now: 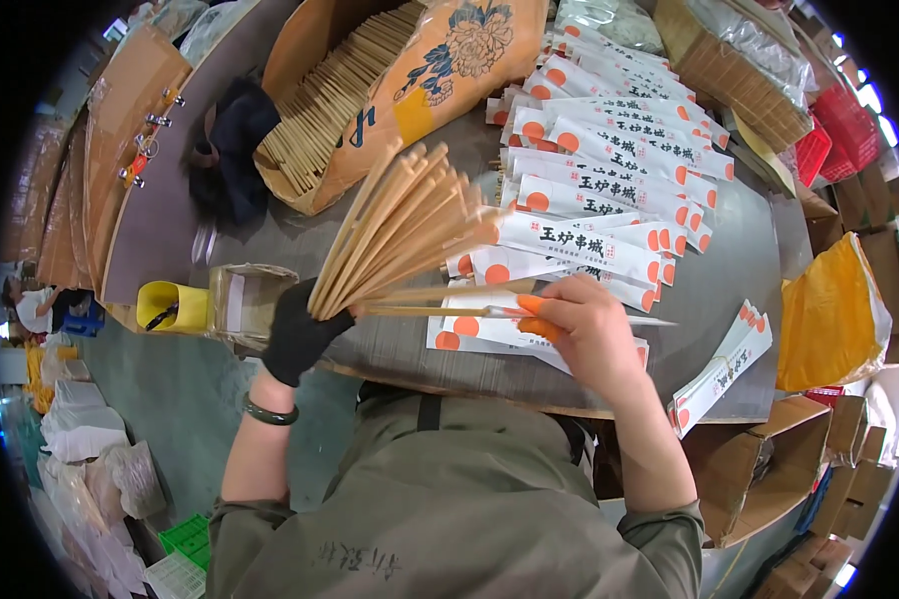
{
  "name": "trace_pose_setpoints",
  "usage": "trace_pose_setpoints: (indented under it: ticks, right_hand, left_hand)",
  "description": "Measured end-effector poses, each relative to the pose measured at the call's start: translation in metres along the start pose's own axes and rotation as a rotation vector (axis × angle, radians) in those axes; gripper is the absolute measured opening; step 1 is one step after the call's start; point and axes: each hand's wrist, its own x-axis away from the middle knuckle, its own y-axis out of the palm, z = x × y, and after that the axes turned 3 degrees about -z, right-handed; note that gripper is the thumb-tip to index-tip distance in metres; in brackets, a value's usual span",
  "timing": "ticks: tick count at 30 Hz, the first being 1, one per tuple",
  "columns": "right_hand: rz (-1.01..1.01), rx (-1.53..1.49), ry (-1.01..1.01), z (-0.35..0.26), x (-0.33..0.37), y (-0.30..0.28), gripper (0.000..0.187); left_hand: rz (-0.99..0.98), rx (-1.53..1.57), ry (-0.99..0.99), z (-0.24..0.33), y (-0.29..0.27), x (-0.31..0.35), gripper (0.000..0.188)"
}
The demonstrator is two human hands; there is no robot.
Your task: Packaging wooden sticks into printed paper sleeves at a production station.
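Observation:
My left hand point(305, 329), in a black glove, is closed round the lower ends of a fanned bundle of wooden chopsticks point(400, 225). A couple of sticks point away to the right, and their ends meet the opening of a white paper sleeve point(506, 302). That sleeve is pinched in my right hand point(599, 324), which wears orange finger covers on the thumb and a finger. How far the sticks go inside is hidden by the paper and fingers. Just beyond my right hand lie many filled-looking chopstick sleeves point(609, 190), white with orange dots, in overlapping rows.
An orange printed wrapping point(440, 75) holds loose chopsticks point(340, 95) at the back. Beside it is a dark cloth-like thing point(235, 150). A yellow container point(173, 306) and a small box point(255, 304) stand left. A separate sleeve bundle point(724, 369) lies near the right edge.

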Motion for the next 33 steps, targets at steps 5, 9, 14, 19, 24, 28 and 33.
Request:
trace_pose_setpoints:
  ticks: [5, 9, 14, 19, 24, 28, 33]
  right_hand:
    - [-0.142, 0.459, -0.282, -0.041, -0.024, 0.043, 0.018]
    - [0.169, 0.466, -0.059, -0.01, -0.022, 0.022, 0.028]
    - [-0.16, 0.539, -0.239, 0.001, 0.028, 0.065, 0.03]
    - [0.011, 0.36, -0.236, 0.007, 0.033, 0.067, 0.027]
    - [0.054, 0.207, -0.19, 0.011, 0.024, 0.066, 0.023]
    - [0.169, -0.259, 0.318, 0.02, 0.016, 0.044, 0.016]
    - [0.101, -0.399, 0.499, 0.012, 0.004, 0.01, 0.015]
  left_hand:
    - [0.09, 0.93, -0.061, 0.057, 0.095, -0.023, 0.024]
    - [0.274, 0.551, -0.055, 0.03, 0.072, -0.037, 0.026]
    - [0.436, 0.264, -0.087, 0.012, 0.071, -0.03, 0.028]
    - [0.45, 0.342, -0.239, 0.007, 0.072, -0.018, 0.026]
    - [0.42, 0.406, -0.237, -0.003, 0.056, -0.003, 0.028]
    - [0.346, 0.304, -0.233, 0.001, 0.038, 0.007, 0.028]
    - [0.204, 0.336, -0.188, -0.004, 0.019, 0.019, 0.024]
